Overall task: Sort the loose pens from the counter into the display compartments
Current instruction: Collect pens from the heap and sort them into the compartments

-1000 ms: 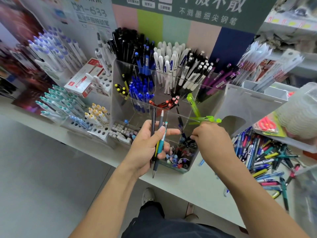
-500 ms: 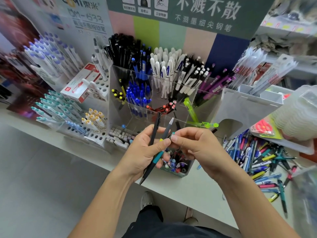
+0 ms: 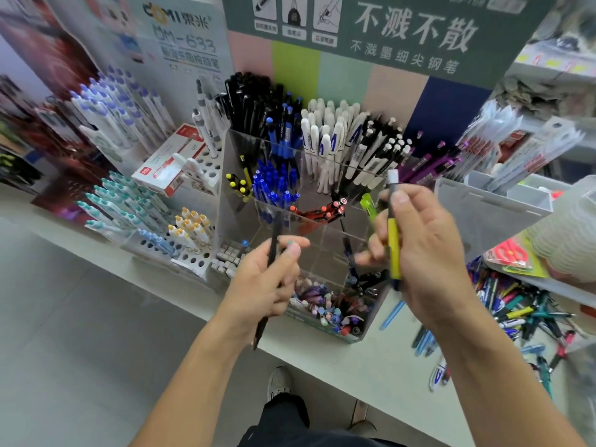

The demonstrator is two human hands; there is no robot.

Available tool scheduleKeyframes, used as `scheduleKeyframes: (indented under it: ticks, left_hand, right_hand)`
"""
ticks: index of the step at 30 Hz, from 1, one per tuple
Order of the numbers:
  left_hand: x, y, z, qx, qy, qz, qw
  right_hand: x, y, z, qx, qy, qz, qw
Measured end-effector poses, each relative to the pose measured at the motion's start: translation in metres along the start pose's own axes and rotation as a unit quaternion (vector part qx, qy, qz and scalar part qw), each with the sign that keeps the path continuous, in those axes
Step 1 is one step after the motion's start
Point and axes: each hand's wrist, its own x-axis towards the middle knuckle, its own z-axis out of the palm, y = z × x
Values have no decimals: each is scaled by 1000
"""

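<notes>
Head view: right hand (image 3: 422, 250) grips a yellow pen (image 3: 393, 243), left hand (image 3: 267, 282) a black pen (image 3: 270, 272); many pens (image 3: 522, 311) on the bench (image 3: 364, 375) are unsorted.

I see bright, even indoor light and soft shadows; both hands (image 3: 416, 250) are motion-blurred, and the wide lens bends the edges.

Grey tiled floor (image 3: 80, 333) lies below a pale counter (image 3: 371, 366), green signboard (image 3: 387, 30) behind.
</notes>
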Motion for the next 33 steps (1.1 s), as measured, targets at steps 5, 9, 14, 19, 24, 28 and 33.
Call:
scheduleKeyframes:
  ticks: [5,9,14,19,24,28,33]
  left_hand:
    - [-1,20,-11,13,69,39,997]
    - [-2,26,-36,-36,133,72,988]
    - [-1,27,-55,-90,194,78,974]
    - [-7,25,-71,-267,113,11,957]
    - [-8,16,-76,-292,95,17,952]
    - [-12,9,-76,-249,78,34,965]
    - [-10,2,-69,-219,98,40,970]
  right_hand:
    - [9,-2,35,-298,-213,-5,930]
    - [23,-13,44,-239,-210,40,947]
    - [44,-19,65,-145,-89,-83,982]
    - [92,-16,113,-424,-20,-352,834]
    - [127,5,153,-603,-110,-260,746]
    - [138,12,161,-608,-69,-240,754]
    - [137,22,167,-611,-60,-256,747]
